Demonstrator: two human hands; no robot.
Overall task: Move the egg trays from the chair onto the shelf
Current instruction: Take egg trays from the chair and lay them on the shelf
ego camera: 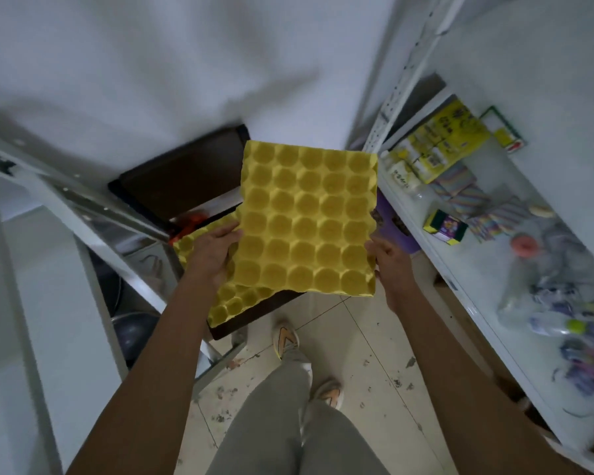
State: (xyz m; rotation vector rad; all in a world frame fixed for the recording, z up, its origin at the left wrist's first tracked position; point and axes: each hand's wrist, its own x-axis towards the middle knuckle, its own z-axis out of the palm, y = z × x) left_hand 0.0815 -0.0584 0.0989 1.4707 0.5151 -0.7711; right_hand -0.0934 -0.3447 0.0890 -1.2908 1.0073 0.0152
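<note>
A yellow egg tray (307, 221) is held up in the middle of the view, lifted above the chair. My left hand (213, 252) grips its left edge and my right hand (390, 265) grips its right edge near the lower corner. Below it, another yellow egg tray (227, 299) lies on the dark brown chair (182, 176), mostly hidden by the lifted tray and my left hand. The white shelf (422, 234) runs along the right side.
The right shelf holds yellow boxes (439, 142), striped packets (467, 193), a small box (444, 226) and plastic-wrapped items (556, 303). A metal rack (93, 214) stands at the left. A purple object (396, 228) sits between chair and shelf. My legs stand on tiled floor (364, 354).
</note>
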